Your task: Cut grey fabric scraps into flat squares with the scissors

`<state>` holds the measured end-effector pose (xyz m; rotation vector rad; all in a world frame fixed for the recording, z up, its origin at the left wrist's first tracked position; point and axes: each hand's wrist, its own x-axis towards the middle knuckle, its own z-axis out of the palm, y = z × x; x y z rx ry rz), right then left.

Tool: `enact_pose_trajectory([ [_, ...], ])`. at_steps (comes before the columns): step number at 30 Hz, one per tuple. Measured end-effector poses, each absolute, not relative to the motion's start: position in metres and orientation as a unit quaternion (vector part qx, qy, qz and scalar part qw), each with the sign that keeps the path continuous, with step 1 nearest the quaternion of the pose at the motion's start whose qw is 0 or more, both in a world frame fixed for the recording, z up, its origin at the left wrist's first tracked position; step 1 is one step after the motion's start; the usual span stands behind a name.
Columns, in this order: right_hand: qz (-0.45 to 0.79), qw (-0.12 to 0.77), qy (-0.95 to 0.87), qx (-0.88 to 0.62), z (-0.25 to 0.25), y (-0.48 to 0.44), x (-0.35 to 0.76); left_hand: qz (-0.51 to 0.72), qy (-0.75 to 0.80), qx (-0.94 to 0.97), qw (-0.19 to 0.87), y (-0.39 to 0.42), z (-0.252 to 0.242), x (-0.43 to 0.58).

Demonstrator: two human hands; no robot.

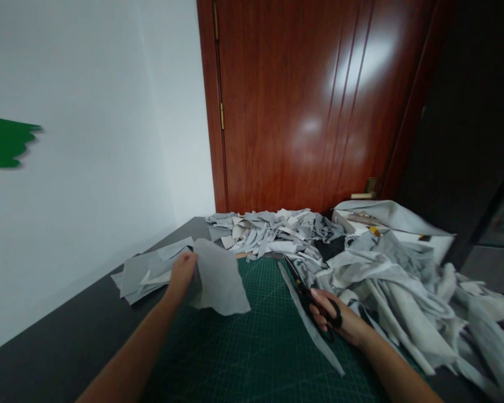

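Observation:
My left hand (186,270) is closed on the edge of a grey piece of fabric (220,280), which hangs over the left part of the green cutting mat (260,347). My right hand (325,313) grips black-handled scissors (297,276), their blades pointing away from me and to the left. Under the scissors a long narrow fabric strip (315,331) lies slantwise on the mat. Just beyond my left hand is a loose stack of flat grey fabric pieces (140,274) on the dark table.
A heap of grey and white scraps (273,229) lines the table's far edge. On the right, larger crumpled fabric (386,274) is piled before a white box (437,246). A wooden door (285,112) and a white wall (88,140) stand behind.

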<state>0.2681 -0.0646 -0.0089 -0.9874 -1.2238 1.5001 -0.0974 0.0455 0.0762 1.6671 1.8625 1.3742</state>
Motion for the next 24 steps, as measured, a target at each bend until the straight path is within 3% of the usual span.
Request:
enact_pose_trajectory([
  [5, 0.610, 0.468, -0.503, -0.395, -0.006, -0.064, 0.267, 0.537, 0.669, 0.499, 0.123, 0.062, 0.129, -0.153],
  [8, 0.607, 0.475, -0.506, -0.388, -0.005, -0.065, 0.266, 0.526, 0.668, 0.513, 0.119, 0.070, 0.135, -0.154],
  [13, 0.599, 0.488, -0.505, -0.384, -0.006, -0.066, 0.265, 0.441, 0.632, 0.615, 0.165, 0.054, 0.064, -0.083],
  [17, 0.587, 0.509, -0.500, -0.383, -0.004, -0.069, 0.264, 0.220, 0.465, 0.842, 0.162, 0.001, 0.001, -0.004],
  [24, 0.499, 0.540, -0.542, -0.407, -0.011, -0.091, 0.282, 0.066, 0.222, 0.964, 0.127, -0.068, -0.012, 0.077],
])
